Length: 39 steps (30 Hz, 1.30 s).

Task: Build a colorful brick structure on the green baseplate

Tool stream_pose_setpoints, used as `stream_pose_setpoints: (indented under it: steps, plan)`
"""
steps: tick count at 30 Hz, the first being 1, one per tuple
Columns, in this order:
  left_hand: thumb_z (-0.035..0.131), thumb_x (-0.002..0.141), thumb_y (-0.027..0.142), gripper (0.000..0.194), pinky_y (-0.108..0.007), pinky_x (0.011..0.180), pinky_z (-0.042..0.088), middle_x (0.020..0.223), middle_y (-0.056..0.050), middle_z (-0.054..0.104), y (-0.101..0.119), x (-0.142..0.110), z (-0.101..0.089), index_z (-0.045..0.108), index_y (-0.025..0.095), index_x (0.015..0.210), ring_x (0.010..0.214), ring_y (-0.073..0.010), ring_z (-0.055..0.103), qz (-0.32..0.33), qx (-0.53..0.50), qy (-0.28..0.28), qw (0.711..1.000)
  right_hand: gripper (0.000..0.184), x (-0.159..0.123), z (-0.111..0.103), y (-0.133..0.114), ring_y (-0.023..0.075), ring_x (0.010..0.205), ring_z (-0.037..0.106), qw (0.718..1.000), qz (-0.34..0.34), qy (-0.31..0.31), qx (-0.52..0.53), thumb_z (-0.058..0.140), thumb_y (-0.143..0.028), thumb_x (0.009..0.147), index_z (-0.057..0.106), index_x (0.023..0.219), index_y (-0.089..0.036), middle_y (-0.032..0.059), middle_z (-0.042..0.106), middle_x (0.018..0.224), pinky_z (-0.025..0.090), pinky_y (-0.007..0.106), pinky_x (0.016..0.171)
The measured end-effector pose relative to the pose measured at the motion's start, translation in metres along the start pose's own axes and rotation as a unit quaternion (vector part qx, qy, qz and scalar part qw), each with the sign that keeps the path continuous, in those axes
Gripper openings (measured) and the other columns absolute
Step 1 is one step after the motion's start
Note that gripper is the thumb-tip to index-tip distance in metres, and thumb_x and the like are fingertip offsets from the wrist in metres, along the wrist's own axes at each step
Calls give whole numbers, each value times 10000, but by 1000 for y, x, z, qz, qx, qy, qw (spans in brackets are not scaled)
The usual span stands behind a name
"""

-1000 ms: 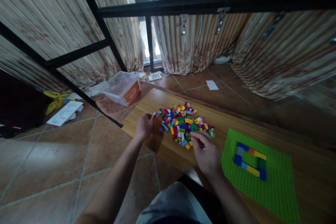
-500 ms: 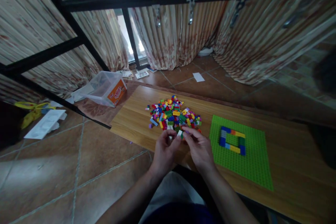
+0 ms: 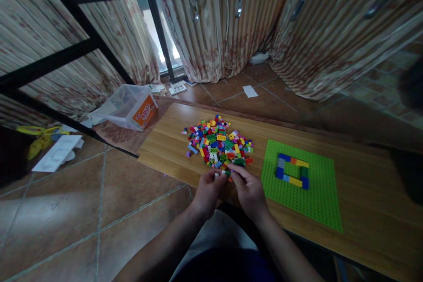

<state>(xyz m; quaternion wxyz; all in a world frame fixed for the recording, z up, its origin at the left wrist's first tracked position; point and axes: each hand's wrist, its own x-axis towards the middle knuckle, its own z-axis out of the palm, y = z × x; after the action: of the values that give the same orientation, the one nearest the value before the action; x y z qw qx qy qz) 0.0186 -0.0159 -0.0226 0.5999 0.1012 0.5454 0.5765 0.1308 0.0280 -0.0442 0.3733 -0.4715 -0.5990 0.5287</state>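
Observation:
My left hand (image 3: 207,191) is closed over the near edge of the brick pile, pinching a small white brick (image 3: 224,172) between thumb and fingers. A second white piece (image 3: 217,176) shows at its curled fingers. Close beside it, my right hand (image 3: 250,189) has its thumb and index finger at a small green brick (image 3: 228,172), which sits against the white one; whether the two are joined I cannot make out. Just beyond the fingers lies the pile of mixed coloured bricks (image 3: 213,138). To the right, a green baseplate (image 3: 317,202) carries a square ring of bricks (image 3: 292,180).
The wooden table (image 3: 165,141) runs from left to right. A clear plastic box (image 3: 122,105) with an orange label stands beyond its left end. White packaging (image 3: 57,154) and a yellow bag (image 3: 39,143) lie on the tiled floor. A black metal frame (image 3: 109,59) crosses in front.
The view has tilted down slightly. My fingers have shifted around the small bricks; the white brick is now more covered by my left hand, and my hands sit slightly nearer me relative to the pile.

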Motion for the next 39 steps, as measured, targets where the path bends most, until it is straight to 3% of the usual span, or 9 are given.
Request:
stream_pose_setpoints:
  steps: [5,12,19,23,29,35,39]
  plan:
    - [869,573,401,410,-198,562,403,639,16,611,1,1,4,601,153,758,555,-80,534,-10,-58,-5,998,351,4,2,0,248,1115,651,999,16,19,24,564,-443,873,716,1097,-219,87,713,1174,513,430,976]
    - [831,637,443,372,-202,581,417,671,5,645,-1,0,3,616,163,755,590,-95,561,28,-23,25,999,409,3,8,-10,236,934,704,990,68,2,122,717,-442,744,694,1092,-228,64,746,1031,588,395,813]
    - [869,590,351,349,-176,518,382,632,-6,621,11,-2,0,618,147,721,553,-76,542,-30,-70,-44,996,422,5,3,-8,196,772,682,969,117,-7,216,775,-425,677,716,1047,-231,30,731,902,583,371,711]
    - [849,627,379,342,-161,467,302,624,6,614,12,-3,1,625,144,733,489,-37,461,-14,-35,-43,998,403,5,4,-8,177,756,667,953,141,-13,268,786,-430,682,718,1024,-228,34,727,901,560,343,704]
    - [853,611,430,383,-200,519,370,654,-6,627,5,-5,0,629,145,734,554,-92,550,-13,-6,-53,999,397,6,6,-13,155,640,618,964,151,11,217,824,-463,612,742,903,-206,36,719,787,493,276,540]
    - [863,616,384,367,-183,466,298,657,-9,622,5,-1,-4,621,140,745,491,-49,463,-47,-66,-76,994,364,9,5,-11,153,624,618,965,142,-3,220,801,-456,634,746,892,-205,43,725,789,475,275,523]
    - [852,621,372,355,-186,445,254,645,-7,607,5,1,-5,612,132,728,463,-32,399,-46,-92,-70,992,349,27,5,-14,155,626,607,987,93,5,128,746,-459,684,743,921,-204,45,727,809,477,280,528]
